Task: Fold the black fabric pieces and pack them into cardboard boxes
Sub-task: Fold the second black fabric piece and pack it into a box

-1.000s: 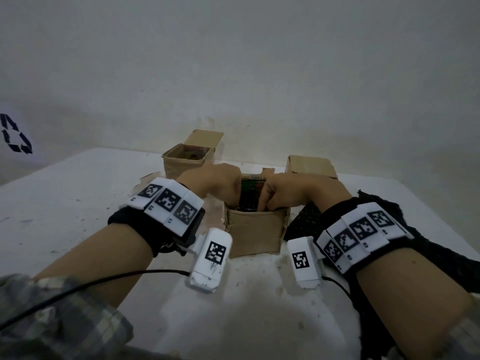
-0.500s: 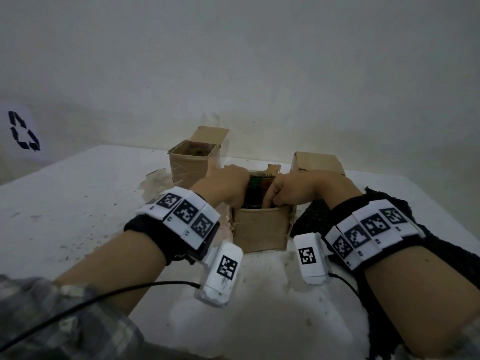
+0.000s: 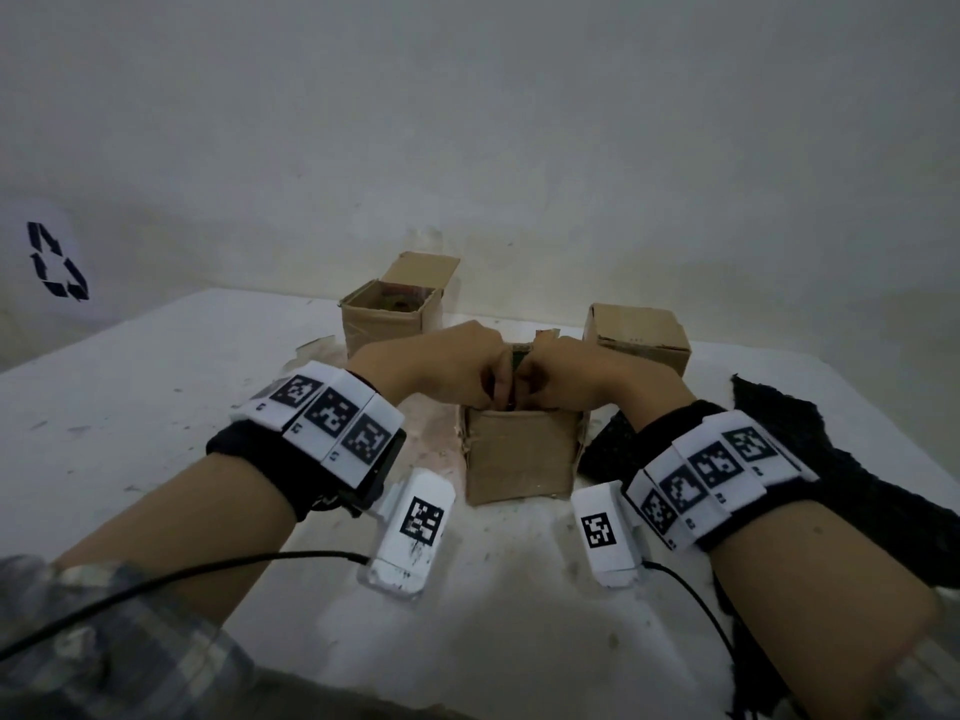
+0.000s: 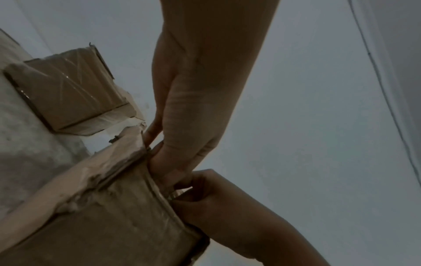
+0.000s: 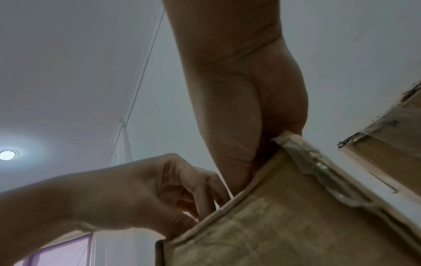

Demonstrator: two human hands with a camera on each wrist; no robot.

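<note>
A small open cardboard box (image 3: pixel 522 454) stands mid-table. Both hands meet over its mouth. My left hand (image 3: pixel 447 366) comes from the left, and its curled fingers dip past the rim (image 5: pixel 136 194). From the right, my right hand (image 3: pixel 571 376) does the same, and its fingertips vanish inside the box (image 5: pixel 239 108). What the fingers touch or hold in there is hidden. A loose black fabric (image 3: pixel 841 470) lies on the table to the right of the box, partly under my right forearm.
Another open box (image 3: pixel 389 314) with its flap up stands at the back left, and a closed box (image 3: pixel 636 330) at the back right. The white table (image 3: pixel 156 397) meets a wall just behind them. Cables trail from both wrist units.
The hands have drawn together from the box's two sides until their knuckles nearly touch over its mouth. The view has shifted a little closer.
</note>
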